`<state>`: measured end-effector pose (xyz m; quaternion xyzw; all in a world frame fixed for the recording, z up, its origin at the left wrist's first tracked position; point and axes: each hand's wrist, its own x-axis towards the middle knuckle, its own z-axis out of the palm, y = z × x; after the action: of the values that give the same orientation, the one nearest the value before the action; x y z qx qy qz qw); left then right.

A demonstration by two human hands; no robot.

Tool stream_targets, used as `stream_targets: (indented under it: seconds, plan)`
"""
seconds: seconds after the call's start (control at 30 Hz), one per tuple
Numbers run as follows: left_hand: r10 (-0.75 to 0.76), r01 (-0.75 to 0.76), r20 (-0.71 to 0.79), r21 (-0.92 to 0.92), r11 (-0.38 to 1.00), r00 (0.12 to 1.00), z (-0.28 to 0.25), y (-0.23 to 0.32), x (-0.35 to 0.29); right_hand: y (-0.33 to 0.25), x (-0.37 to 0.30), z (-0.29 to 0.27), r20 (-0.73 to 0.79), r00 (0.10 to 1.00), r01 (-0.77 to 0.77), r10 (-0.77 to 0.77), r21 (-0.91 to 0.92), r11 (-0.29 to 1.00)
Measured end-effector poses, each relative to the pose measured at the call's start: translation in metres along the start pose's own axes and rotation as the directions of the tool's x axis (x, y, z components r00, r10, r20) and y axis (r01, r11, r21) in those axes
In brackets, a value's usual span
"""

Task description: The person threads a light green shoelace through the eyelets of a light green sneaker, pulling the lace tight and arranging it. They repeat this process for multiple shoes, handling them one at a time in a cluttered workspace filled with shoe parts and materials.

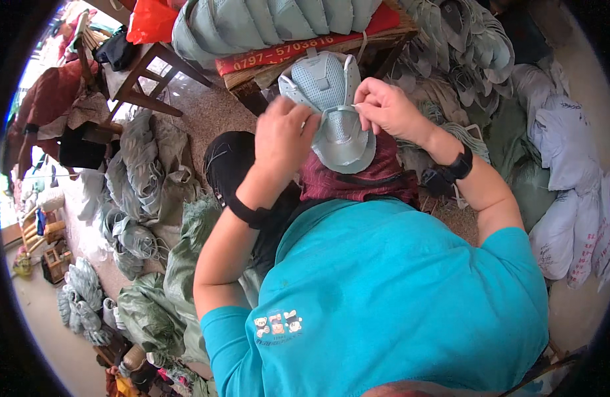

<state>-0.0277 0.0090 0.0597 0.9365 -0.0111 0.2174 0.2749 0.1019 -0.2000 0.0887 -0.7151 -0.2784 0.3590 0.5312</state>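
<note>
A pale blue-grey shoe upper [342, 135] lies over my lap, its rounded toe towards me and its mesh tongue spread out beyond. My right hand [389, 111] pinches the upper's edge between thumb and fingertips, near the base of the tongue. Beside the upper's left edge, my left hand [282, 135] is raised with its fingers curled together, slightly blurred. Whatever it grips is too small or hidden to make out.
Past my knees stands a wooden bench [252, 83] with a red cover and a row of stacked uppers [272, 30]. Bundled uppers [460, 46] lie at the far right, near white sacks [569, 145]. On the left are green sacks [149, 308] and a wooden stool [143, 76].
</note>
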Motion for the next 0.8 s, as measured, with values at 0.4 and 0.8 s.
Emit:
stream_targets:
  seconds: [0.4, 0.8]
  plan:
    - [0.205, -0.244, 0.35, 0.072, 0.967, 0.914, -0.031, -0.015, 0.04, -0.014, 0.013, 0.004, 0.015, 1.0, 0.025, -0.021, -0.38, 0.925]
    - [-0.04, 0.054, 0.088, -0.165, 0.985, 0.995, 0.006, -0.018, 0.019, -0.031, 0.024, 0.022, 0.2, 0.95, 0.305, -0.241, -0.767, 0.565]
